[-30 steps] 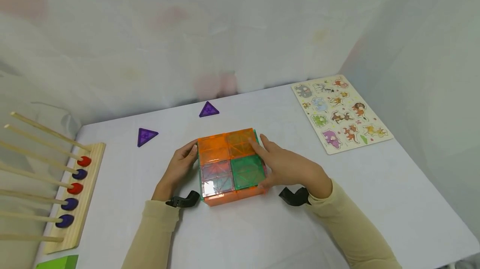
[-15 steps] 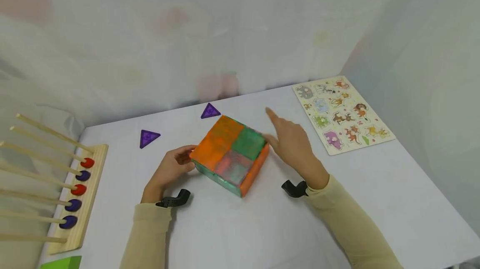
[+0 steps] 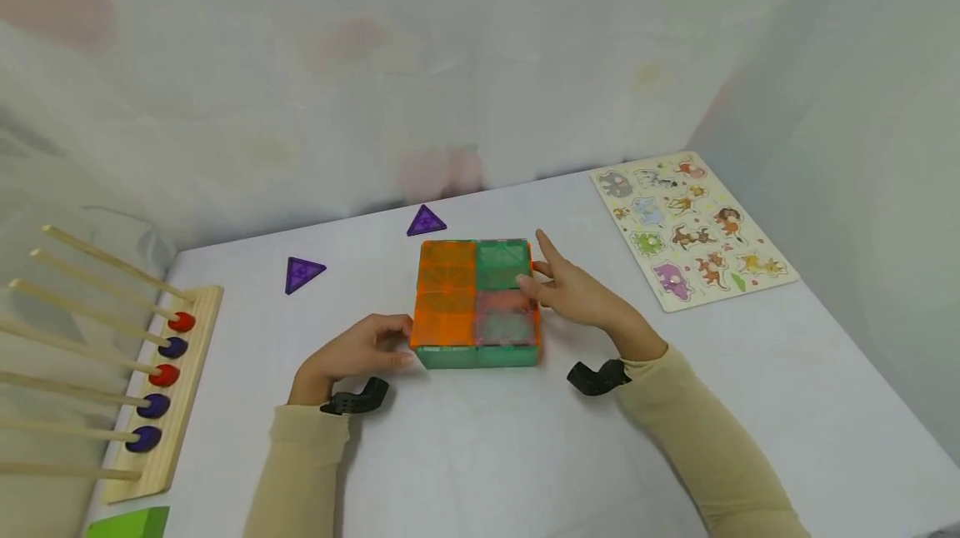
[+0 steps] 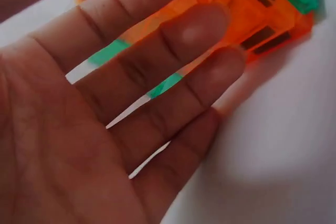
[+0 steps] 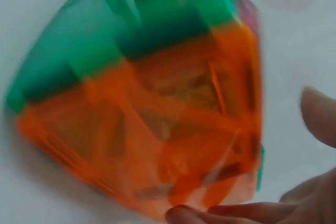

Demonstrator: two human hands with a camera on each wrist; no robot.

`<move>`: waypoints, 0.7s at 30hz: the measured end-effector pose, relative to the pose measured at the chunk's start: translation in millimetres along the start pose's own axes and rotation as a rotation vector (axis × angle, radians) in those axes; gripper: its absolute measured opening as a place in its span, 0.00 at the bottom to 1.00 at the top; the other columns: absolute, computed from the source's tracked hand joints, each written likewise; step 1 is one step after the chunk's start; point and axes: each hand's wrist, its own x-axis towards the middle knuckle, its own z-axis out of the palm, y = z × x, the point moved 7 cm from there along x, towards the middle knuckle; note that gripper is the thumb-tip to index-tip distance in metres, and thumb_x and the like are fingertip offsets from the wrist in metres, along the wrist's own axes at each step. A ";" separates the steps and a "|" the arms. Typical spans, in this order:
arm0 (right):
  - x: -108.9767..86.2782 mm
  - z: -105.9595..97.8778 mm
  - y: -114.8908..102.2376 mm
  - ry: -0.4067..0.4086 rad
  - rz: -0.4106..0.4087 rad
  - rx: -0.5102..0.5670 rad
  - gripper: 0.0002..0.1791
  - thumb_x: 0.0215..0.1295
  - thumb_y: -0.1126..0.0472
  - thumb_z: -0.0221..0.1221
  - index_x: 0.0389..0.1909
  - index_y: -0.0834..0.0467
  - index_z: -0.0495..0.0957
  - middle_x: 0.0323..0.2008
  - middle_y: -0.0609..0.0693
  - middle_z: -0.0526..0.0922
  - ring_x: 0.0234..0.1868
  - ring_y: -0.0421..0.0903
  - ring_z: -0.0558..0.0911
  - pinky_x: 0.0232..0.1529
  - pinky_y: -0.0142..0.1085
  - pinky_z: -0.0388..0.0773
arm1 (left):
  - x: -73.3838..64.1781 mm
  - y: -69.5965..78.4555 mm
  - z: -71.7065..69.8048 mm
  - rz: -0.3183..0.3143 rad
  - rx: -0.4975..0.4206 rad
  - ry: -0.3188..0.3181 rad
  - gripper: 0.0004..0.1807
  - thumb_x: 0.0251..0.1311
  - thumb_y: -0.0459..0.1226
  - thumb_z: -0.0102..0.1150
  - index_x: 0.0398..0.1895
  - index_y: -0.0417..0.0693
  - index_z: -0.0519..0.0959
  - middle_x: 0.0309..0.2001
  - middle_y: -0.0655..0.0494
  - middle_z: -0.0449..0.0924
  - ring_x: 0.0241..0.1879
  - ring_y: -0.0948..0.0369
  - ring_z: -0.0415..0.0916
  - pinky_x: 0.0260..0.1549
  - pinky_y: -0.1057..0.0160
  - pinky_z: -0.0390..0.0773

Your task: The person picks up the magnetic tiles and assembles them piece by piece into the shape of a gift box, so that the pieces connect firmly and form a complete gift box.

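A flat box of translucent magnetic tiles (image 3: 446,292) stands on the white table in front of me. Its top is orange on the left, with green and pinkish tiles on the right; the near side is green. My left hand (image 3: 360,352) is at the box's near left corner, fingers fairly straight against an orange side (image 4: 262,19) in the left wrist view. At the right side, my right hand (image 3: 577,295) has its thumb over the top and its index finger extended. The right wrist view shows its fingertips at the orange wall (image 5: 173,114).
Two purple triangular tiles (image 3: 303,274) lie behind the box. An animal puzzle board (image 3: 708,292) rests at the back right. On the left stands a wooden peg rack (image 3: 183,380) with red and blue beads, and a green block (image 3: 131,524) sits before it.
The box has been turned on the table, so its orange half now lies left and a green side faces me. My right hand lifted off, then returned to the right side.
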 end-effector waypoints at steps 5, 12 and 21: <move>3.6 2.0 2.3 0.004 -0.008 0.018 0.51 0.68 0.37 0.49 0.75 0.48 0.24 0.75 0.60 0.49 0.70 0.57 0.64 0.69 0.53 0.61 | 4.1 7.9 13.0 0.005 -0.033 -0.098 0.09 0.59 0.33 0.63 0.42 0.49 0.78 0.42 0.51 0.80 0.45 0.55 0.73 0.53 0.66 0.72; 2.3 4.0 1.9 -0.011 -0.001 -0.043 0.53 0.67 0.37 0.51 0.74 0.45 0.21 0.74 0.55 0.55 0.58 0.52 0.74 0.65 0.50 0.65 | 0.9 -13.2 -26.8 -0.250 0.007 0.306 0.17 0.67 0.43 0.56 0.54 0.45 0.78 0.52 0.48 0.81 0.54 0.52 0.76 0.58 0.53 0.74; -1.5 0.1 4.0 -0.017 0.037 -0.127 0.53 0.66 0.37 0.53 0.75 0.44 0.23 0.71 0.58 0.62 0.67 0.53 0.71 0.67 0.50 0.65 | 27.7 -33.7 -61.1 -0.388 0.190 0.472 0.28 0.66 0.43 0.56 0.69 0.47 0.66 0.73 0.46 0.56 0.73 0.45 0.51 0.70 0.43 0.54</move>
